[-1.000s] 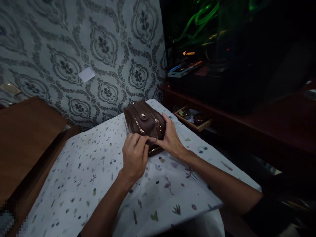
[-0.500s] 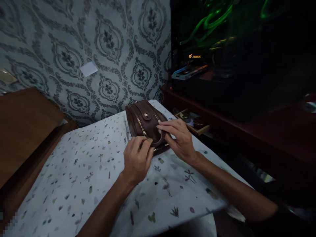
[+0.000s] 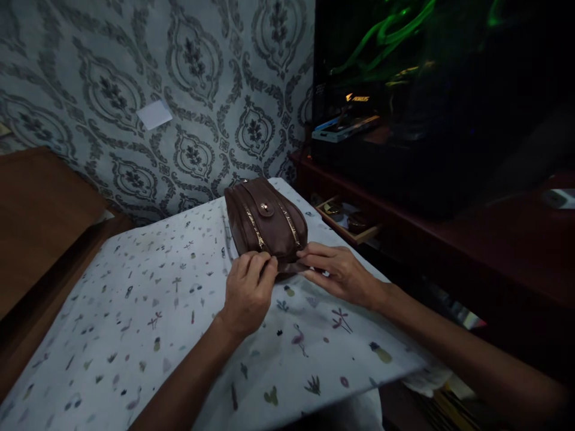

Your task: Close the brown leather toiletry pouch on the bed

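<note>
A brown leather bag (image 3: 269, 218) lies on the cloth-covered table, with two gold zippers running along its top and a round gold clasp on a flap between them. Its carrying handle (image 3: 290, 267) stretches across the near end, between both hands. At the bag's near left corner, my left hand (image 3: 249, 287) is closed with its fingers curled around the handle's left end. On the other side my right hand (image 3: 336, 272) pinches the handle's right end close to the right zipper pull. The fingers partly hide the handle's ends.
A white tablecloth (image 3: 188, 347) with flamingo and pineapple prints covers the table. Brown wooden furniture (image 3: 45, 215) borders it at left. To the right, an open drawer (image 3: 359, 233) juts from a dark red cabinet under a large screen (image 3: 372, 54). Patterned wallpaper (image 3: 193, 114) rises behind.
My right hand has moved from the right zipper down towards me, to the bag's near right corner. The handle now lies lower and flatter, and the right zipper is uncovered.
</note>
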Tool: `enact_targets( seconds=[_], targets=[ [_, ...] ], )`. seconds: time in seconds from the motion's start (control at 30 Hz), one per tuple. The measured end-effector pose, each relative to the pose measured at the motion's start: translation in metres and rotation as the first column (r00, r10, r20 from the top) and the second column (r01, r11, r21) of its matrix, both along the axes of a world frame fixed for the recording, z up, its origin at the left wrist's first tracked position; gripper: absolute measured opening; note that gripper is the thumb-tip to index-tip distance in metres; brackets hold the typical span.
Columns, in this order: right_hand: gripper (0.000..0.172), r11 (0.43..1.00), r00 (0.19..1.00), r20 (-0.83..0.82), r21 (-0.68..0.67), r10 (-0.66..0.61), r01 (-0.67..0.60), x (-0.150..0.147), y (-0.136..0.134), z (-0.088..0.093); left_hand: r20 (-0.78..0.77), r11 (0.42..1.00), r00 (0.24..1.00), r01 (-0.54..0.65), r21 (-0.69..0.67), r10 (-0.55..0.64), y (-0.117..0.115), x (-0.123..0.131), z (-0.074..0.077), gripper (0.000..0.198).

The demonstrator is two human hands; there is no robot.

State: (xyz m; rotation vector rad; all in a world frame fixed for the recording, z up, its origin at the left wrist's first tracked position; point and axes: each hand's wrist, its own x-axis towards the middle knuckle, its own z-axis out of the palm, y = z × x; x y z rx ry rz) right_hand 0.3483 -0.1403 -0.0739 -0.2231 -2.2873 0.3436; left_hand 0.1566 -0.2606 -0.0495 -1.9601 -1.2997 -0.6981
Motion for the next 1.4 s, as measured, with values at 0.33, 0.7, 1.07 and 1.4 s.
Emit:
enact_targets(
  seconds=[0.33, 0.7, 1.07, 1.4],
  targets=[
    [0.022, 0.994, 0.996, -0.064, 0.087, -0.056, 0.061, -0.002, -0.003, -0.020, 0.034, 0.998, 0.997, 0.064, 0.008, -0.064, 0.005, -0.005, -0.031, 0.027],
    [0.021, 0.984, 0.995, -0.012, 0.148, -0.096, 0.097, -0.002, -0.005, -0.030, -0.081, 0.999, 0.996, 0.041, 0.013, -0.039, 0.002, -0.002, -0.047, 0.022],
    [0.015, 0.974, 0.977, 0.203, 0.228, -0.067, 0.019, 0.010, -0.029, -0.007, -0.054, 0.990, 0.997, -0.064, -0.126, 0.058, -0.018, 0.001, -0.033, 0.038],
    [0.015, 0.988, 0.961, 0.260, 0.145, -0.095, 0.058, 0.019, -0.035, 0.003, -0.204, 0.938, 0.979, -0.054, -0.342, -0.018, -0.019, 0.008, 0.006, 0.018]
  ],
)
